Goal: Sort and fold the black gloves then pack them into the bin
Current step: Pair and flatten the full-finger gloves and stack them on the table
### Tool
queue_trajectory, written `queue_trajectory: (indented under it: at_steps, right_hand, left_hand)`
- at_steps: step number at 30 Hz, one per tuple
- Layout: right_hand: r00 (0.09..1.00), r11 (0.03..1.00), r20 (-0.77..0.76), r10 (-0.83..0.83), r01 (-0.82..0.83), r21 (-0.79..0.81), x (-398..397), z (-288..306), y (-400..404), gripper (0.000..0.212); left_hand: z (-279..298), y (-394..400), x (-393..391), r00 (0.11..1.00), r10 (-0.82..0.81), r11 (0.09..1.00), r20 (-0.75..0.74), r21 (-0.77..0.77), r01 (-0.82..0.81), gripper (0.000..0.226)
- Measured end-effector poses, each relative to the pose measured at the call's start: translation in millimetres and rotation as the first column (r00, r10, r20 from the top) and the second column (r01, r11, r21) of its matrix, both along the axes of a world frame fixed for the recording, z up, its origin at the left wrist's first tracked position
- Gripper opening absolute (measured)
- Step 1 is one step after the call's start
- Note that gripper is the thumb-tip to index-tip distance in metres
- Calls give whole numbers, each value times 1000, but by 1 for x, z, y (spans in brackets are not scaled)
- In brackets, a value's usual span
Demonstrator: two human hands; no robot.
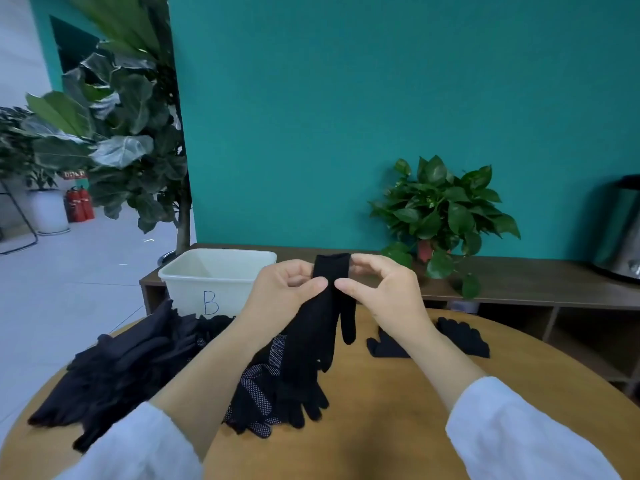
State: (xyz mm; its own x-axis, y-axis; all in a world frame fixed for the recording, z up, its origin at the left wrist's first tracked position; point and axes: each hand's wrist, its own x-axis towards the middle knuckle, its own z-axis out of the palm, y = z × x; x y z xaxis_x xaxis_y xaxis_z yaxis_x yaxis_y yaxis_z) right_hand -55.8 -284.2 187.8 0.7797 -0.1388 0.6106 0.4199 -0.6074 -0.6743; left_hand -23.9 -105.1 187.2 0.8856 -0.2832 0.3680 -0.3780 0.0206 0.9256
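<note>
A black glove (322, 327) hangs cuff-up above the round wooden table (398, 427). My left hand (284, 289) pinches its cuff from the left and my right hand (384, 289) pinches it from the right. Its fingers dangle down onto a heap of black gloves (138, 368) covering the table's left side, some with white grip dots (256, 382). Two more black gloves (464, 336) lie flat to the right, partly hidden by my right wrist. A white bin (214, 282) marked "B" stands behind the heap, at the table's far left edge.
A low brown shelf (519, 282) runs along the teal wall behind the table, carrying a potted green plant (443, 216) and a metal kettle (623, 230) at the right. A tall leafy plant (121, 133) stands at the left.
</note>
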Motion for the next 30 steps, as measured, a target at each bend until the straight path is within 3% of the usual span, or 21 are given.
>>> queue_trajectory:
  at_steps: [3,6,12,18,25,27,30]
  right_hand:
    - [990,990,-106,97,-84,114,4,-4,-7,48]
    - [952,936,-151,268,-220,275,5,-6,-11,8]
    - [919,931,-225,325,-269,246,10,-17,-30,35]
    - [902,948,-321,288,-223,225,32,-52,-64,37]
    - [935,995,-341,95,-93,21,34,-90,-91,27]
    - [952,989,-295,79,-111,-93,16,-100,-94,26]
    - [948,929,-305,92,-191,-316,-19,-132,-95,6]
  left_hand:
    - [2,4,4,993,-94,995,-65,-52,91,6]
    - [0,5,7,988,-128,991,-89,-51,124,2]
    - [-12,-1,18,998,4,992,-62,128,4,12]
    - [-50,-30,42,996,14,970,-92,241,9,13]
    - [-90,-54,57,996,-9,937,-91,347,40,17]
    - [-102,-51,45,997,-30,929,-67,366,52,15]
    - [-133,-42,18,990,-123,890,-74,432,143,6]
